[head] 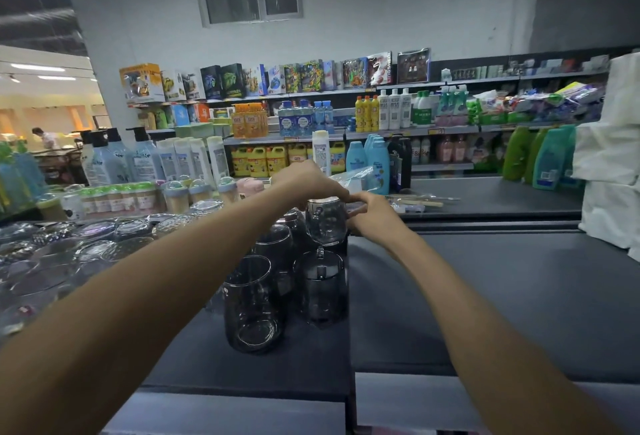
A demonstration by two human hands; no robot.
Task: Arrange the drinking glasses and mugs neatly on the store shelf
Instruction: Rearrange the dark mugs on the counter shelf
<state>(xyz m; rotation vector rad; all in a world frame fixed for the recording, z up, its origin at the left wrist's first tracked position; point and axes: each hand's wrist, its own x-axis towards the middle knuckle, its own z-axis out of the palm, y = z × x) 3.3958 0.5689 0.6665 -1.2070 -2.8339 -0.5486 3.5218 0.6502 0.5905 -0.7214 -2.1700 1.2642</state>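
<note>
1. The mug (pixel 325 223), behind the near glass (pixel 252 306), is pinched at the rim by left hand (pixel 310 181), clasped by right hand (pixel 375 218).
2. Judged light, stiff, slippery, fragile; best gripped round the body.

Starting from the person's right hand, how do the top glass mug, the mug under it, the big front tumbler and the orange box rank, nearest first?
1. top glass mug, held by the right hand.
2. lower mug, directly beneath.
3. big tumbler, left, toward the camera.
4. orange box, far top shelf, left.
</note>
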